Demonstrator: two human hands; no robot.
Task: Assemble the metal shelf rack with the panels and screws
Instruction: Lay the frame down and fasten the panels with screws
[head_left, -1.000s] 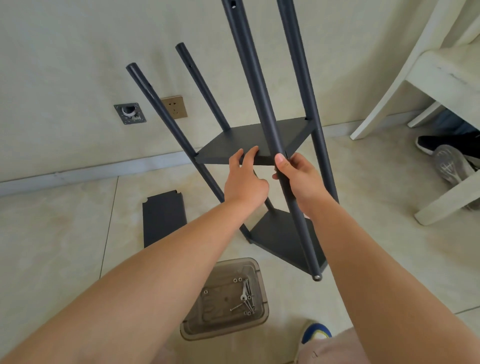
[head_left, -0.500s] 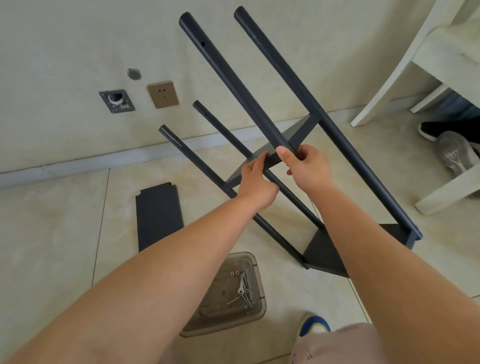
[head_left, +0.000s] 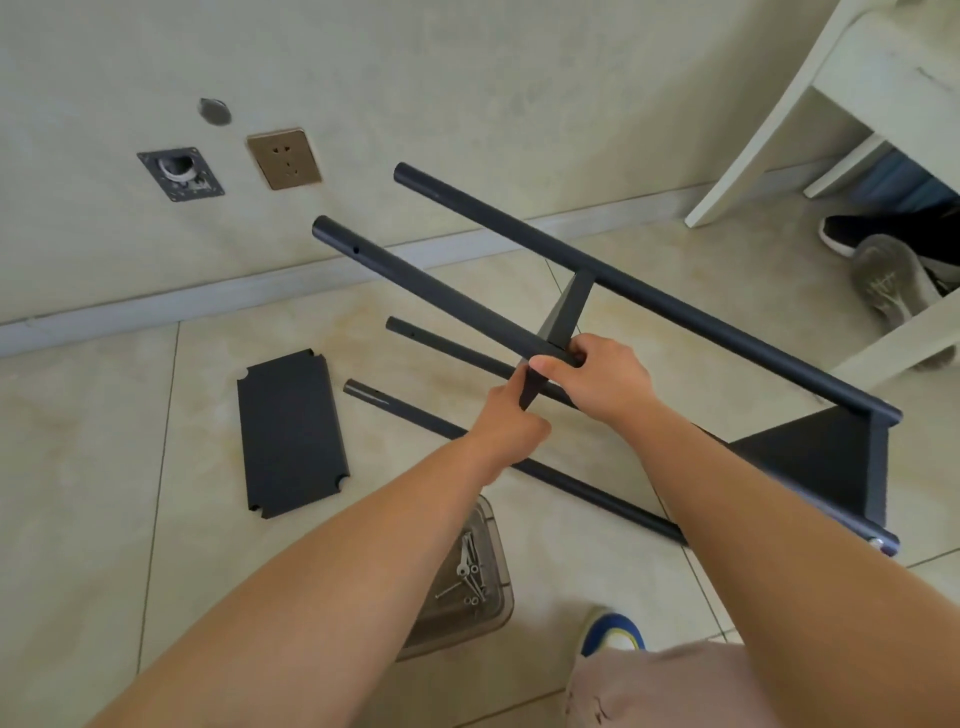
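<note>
Rack tipped lower | both hands grip it | no readable writing

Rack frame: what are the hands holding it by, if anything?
Both hands hold the rack frame: the right hand grips a post at the middle shelf panel, and the left hand holds that panel's near edge.

no readable text, label, brand or number shows anywhere in this view. the grey shoe sole under the white chair carries a faint pale mark, too blurred to make out.
</note>
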